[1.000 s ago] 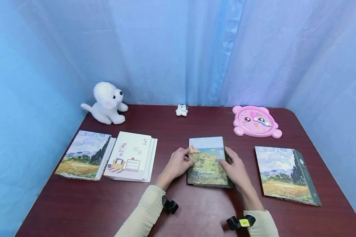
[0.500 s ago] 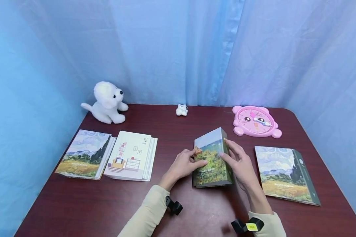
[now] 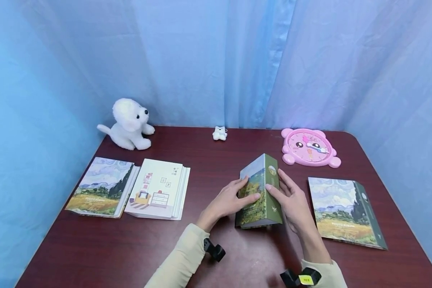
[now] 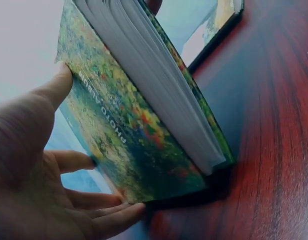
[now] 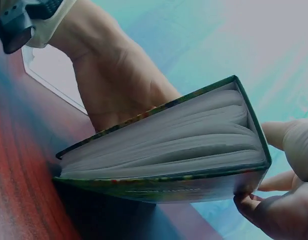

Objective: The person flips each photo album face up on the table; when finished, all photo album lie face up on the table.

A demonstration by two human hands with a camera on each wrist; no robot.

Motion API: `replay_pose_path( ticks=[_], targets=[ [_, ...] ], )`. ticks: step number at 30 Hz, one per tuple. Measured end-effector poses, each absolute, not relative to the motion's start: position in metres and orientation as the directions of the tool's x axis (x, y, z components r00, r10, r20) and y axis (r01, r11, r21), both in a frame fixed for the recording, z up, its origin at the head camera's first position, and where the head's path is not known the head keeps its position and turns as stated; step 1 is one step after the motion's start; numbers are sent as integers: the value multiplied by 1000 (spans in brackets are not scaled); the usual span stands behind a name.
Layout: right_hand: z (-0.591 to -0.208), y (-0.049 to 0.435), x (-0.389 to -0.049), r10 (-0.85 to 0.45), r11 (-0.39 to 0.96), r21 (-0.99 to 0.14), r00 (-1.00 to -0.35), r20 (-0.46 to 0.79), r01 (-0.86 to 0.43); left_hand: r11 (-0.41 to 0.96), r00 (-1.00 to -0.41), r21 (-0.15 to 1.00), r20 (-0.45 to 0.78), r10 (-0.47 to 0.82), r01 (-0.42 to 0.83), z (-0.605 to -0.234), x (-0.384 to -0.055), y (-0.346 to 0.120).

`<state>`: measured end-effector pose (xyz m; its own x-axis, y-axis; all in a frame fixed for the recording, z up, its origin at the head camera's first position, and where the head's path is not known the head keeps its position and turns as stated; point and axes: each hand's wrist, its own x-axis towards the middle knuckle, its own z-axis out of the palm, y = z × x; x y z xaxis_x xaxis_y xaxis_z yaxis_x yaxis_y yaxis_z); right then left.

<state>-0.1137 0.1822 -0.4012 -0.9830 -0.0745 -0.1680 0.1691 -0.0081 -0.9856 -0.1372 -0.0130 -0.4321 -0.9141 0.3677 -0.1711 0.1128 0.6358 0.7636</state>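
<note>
A photo album point(image 3: 253, 192) with a painted garden cover stands tilted on the table, its green spine point(image 3: 273, 196) raised to the right. My left hand point(image 3: 228, 202) holds it from the left, thumb across the front cover and fingers at the edge, as the left wrist view of the album point(image 4: 114, 115) shows. On the other side, my right hand point(image 3: 291, 200) grips the spine, thumb on its front edge and the other fingers behind. White page edges point(image 5: 169, 135) show between the covers in the right wrist view.
Another photo album point(image 3: 345, 212) lies to the right. Left are a landscape album point(image 3: 101, 186) and a white album point(image 3: 156, 188) atop another volume. Along the back sit a white plush dog point(image 3: 129, 124), a small white bear figure point(image 3: 220, 133) and a pink toy clock point(image 3: 309, 147).
The album has gone from lying flat to tilted, its spine lifting and turning into view. Both hands have shifted slightly right with it, the left thumb reaching farther over the cover.
</note>
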Motion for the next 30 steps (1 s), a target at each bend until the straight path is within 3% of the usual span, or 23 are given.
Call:
replay_pose_path(
  ticks=[9, 14, 19, 25, 30],
  targets=[
    [-396, 170, -114, -84, 91, -994, -994, -72, 64, 499, -890, 864, -168, 423, 74, -430, -144, -24],
    [-392, 163, -115, -55, 115, -993, -998, -23, 16, 191, -860, 981, -136, 491, -46, -433, -145, -29],
    [-392, 157, -117, -52, 119, -993, -999, 13, -19, -54, -850, 988, -96, 517, -145, -431, -145, -32],
    [-399, 149, -119, -86, 43, -999, -996, -27, 23, -34, -864, 998, -31, 502, -56, -418, -146, -42],
    [-406, 144, -120, -130, 29, -999, -990, -46, 43, 67, -875, 997, 2, 484, 39, -408, -146, -50]
  ],
)
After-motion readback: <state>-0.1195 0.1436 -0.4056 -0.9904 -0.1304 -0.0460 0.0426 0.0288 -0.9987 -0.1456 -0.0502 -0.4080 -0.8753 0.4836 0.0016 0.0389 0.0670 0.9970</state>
